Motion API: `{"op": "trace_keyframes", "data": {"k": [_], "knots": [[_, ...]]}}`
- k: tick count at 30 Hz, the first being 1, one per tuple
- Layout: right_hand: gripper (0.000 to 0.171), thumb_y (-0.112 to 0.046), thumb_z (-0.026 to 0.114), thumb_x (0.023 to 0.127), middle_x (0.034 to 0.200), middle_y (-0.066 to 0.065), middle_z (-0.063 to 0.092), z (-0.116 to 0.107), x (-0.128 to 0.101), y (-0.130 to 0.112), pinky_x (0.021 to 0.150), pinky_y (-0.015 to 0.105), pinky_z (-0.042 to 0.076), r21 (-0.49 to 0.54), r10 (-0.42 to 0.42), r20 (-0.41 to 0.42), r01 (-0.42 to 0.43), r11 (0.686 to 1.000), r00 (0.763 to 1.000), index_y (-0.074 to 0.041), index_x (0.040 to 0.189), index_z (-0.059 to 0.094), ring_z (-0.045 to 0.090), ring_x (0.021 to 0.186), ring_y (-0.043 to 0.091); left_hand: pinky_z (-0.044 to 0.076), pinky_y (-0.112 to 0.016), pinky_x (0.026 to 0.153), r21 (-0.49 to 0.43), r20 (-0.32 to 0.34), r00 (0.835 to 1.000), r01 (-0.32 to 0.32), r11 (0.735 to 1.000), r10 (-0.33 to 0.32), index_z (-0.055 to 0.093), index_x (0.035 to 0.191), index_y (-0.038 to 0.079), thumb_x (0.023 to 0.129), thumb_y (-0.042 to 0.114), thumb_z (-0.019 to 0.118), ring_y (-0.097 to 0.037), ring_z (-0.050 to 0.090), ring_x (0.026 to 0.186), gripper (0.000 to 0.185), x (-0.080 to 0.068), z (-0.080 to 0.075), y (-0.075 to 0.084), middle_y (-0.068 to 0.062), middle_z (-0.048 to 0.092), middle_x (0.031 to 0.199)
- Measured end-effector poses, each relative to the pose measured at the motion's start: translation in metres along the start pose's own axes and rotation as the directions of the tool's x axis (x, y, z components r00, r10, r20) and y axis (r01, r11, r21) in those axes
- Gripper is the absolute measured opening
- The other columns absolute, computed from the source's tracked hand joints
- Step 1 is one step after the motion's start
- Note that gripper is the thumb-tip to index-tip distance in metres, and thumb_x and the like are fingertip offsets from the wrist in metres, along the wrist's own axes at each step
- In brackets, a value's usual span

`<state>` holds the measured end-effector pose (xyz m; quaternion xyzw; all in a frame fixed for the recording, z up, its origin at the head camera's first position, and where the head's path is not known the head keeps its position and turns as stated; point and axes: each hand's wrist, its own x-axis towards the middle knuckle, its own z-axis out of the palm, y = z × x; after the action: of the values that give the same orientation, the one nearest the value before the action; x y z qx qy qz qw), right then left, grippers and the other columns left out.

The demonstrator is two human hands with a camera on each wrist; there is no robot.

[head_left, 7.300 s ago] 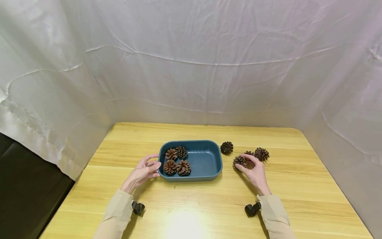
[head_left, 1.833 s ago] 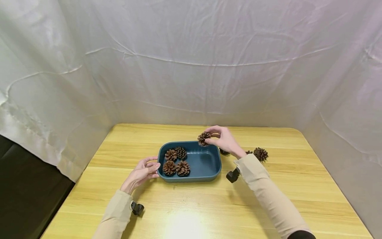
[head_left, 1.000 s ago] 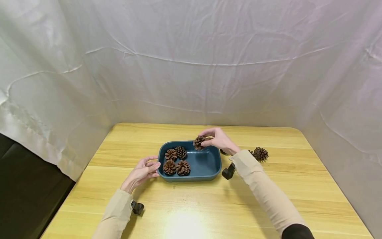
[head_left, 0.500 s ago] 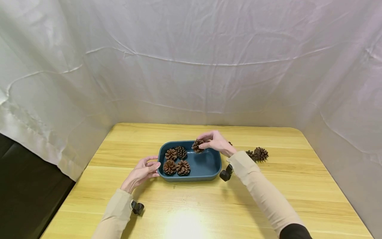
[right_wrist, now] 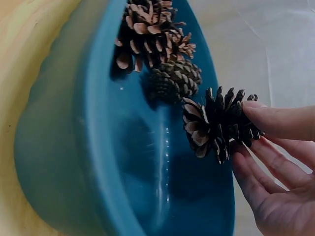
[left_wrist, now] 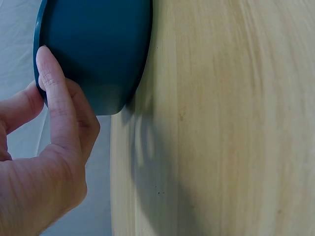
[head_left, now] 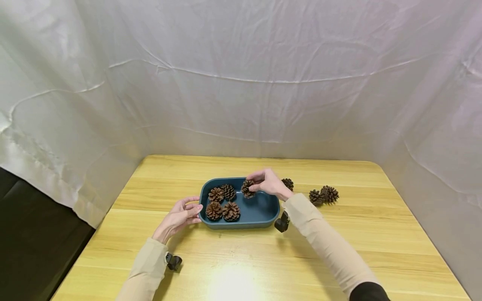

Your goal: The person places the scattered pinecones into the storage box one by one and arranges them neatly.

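Pinches a pine cone (head_left: 247,189) narrowly between the fingers (right_wrist: 280,160) of the right hand (head_left: 268,183), near the frame's centre, over the far side of a blue rectangular tray (head_left: 260,209), apparently for a light, sure hold. Grips the tray's left end with the left hand (head_left: 180,215), seemingly to keep it steady. Has four pine cones (head_left: 231,211) inside, clustered leftward, and three loose pine cones (head_left: 329,194) on the bench (head_left: 211,255), right of centre
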<state>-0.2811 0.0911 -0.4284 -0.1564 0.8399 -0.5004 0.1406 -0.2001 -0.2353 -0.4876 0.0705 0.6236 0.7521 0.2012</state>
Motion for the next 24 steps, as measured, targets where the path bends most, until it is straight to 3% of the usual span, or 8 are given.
{"op": "trace_keyframes", "data": {"k": [7, 24], "knots": [[0.032, -0.001, 0.076, 0.086, 0.115, 0.019, 0.074, 0.006, 0.003, 0.006, 0.083, 0.035, 0.062, -0.094, -0.039, -0.018, 0.037, 0.995, 0.999, -0.001, 0.118, 0.073, 0.068, 0.106, 0.028, 0.061, -0.019, 0.072, 0.058, -0.087, 0.992, 0.094, 0.994, -0.089, 0.020, 0.149, -0.011, 0.103, 0.007, 0.055, -0.006, 0.062, 0.077, 0.061, 0.003, 0.005, 0.003, 0.003, 0.063, 0.098], [0.033, -0.002, 0.074, 0.087, 0.114, 0.019, 0.074, 0.018, 0.002, 0.009, 0.086, 0.038, 0.062, -0.124, -0.037, -0.008, 0.035, 0.992, 0.999, -0.001, 0.120, 0.071, 0.070, 0.104, 0.030, 0.061, -0.019, 0.072, 0.047, -0.078, 0.993, 0.093, 0.995, -0.089, 0.020, 0.149, -0.011, 0.103, 0.005, 0.052, -0.005, 0.062, 0.076, 0.058, 0.003, 0.005, 0.003, 0.003, 0.062, 0.095]]}}
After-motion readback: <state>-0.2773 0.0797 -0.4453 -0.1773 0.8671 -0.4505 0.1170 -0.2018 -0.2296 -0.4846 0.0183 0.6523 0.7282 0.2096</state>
